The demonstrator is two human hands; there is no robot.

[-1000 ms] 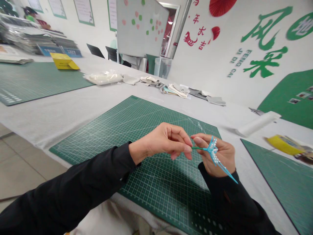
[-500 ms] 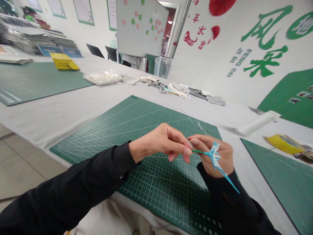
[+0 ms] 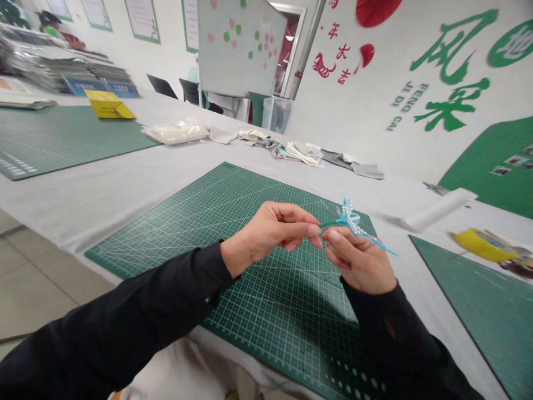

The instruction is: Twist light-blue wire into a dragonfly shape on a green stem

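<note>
Turquoise beaded wire ornament point(image 3: 350, 220), count one, is held in the air above the green cutting mat point(image 3: 166, 244) directly before me, and it ends in one green stem point(image 3: 328, 224). My left hand point(image 3: 277, 230) pinches that stem between thumb and fingers. My right hand point(image 3: 360, 261) is just beside it, its fingertips point(image 3: 331, 236) up under the ornament; I cannot tell whether they clamp it. The hands are together, not apart. Two black sleeves point(image 3: 125, 316) cover my forearms.

Head view, remaining table items: two further green cutting mats, one far left point(image 3: 62, 139), one right point(image 3: 470, 294). Two yellow items: a packet point(image 3: 109, 104) on the far mat and a blurred yellow object point(image 3: 483, 245) on the right mat. One white roll point(image 3: 441, 208). One plastic bag of white material point(image 3: 175, 132). One scattered row of fabric pieces point(image 3: 303, 154), exact count unreadable.
</note>
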